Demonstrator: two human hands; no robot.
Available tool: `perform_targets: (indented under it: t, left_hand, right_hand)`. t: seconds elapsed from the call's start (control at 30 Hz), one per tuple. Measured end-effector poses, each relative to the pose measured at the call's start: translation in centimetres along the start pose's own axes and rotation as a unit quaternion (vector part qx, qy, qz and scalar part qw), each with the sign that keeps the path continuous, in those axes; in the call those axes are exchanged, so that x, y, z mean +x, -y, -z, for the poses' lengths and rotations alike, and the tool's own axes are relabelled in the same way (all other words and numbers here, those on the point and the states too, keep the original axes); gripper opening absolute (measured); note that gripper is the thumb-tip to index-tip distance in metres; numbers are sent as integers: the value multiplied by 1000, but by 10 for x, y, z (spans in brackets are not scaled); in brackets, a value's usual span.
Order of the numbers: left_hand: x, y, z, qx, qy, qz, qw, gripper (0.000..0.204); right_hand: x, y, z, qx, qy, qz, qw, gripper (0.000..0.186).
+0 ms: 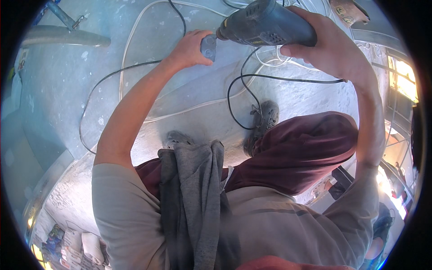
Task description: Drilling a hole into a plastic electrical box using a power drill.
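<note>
My right hand point(330, 47) is wrapped round the body of a dark corded power drill point(270, 28) at the top of the view. Its nose points left. Between the fingers and thumb of my left hand point(189, 48) is a small grey box-shaped piece point(208, 47) with rounded marks on its face. The drill's tip meets or nearly meets the upper right edge of this piece; I cannot tell whether it touches. Both arms reach forward over the floor, away from my knees.
Black cable point(288, 79) and white cable point(180, 112) loop across the pale floor point(99, 58). A grey tube point(67, 36) lies at the upper left. Grey cloth point(198, 180) hangs before my chest. My dark shoe point(267, 119) stands below the cables. A bright window point(403, 76) is at right.
</note>
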State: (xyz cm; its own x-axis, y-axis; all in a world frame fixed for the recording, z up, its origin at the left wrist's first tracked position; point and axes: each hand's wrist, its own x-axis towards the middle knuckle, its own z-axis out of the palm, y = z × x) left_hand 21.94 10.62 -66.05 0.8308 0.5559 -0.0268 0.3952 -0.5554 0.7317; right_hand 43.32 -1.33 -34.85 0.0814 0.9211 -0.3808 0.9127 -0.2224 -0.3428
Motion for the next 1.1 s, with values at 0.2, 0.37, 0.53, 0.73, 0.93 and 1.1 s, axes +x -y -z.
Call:
perform_targets:
  t: [0.2,0.37,0.53,0.73,0.93,1.1]
  left_hand:
    - [-5,5,-1,1,-13,0,1000,96]
    - [-1,6,-3,4,-14,-9,1000,96]
    - [-2,6,-2,-3,-16,-11,1000,95]
    - [-3,2,-1,-4,-10,-2,1000,95]
    - [-2,1,-2,-2,-13,-2,1000,94]
    - [-2,0,-3,0,-17,-3,1000,94]
  right_hand:
    - [-3,47,19,-87,62,14,994,56]
    - [-4,-13,-7,-80,-35,31,996,80]
    - [-9,-12,-11,-95,-53,43,993,81]
    - [-11,-14,-10,2,-5,25,1000,80]
    - [-10,-13,-11,9,-3,18,1000,79]
    - [-10,-16,-12,4,-7,31,999,78]
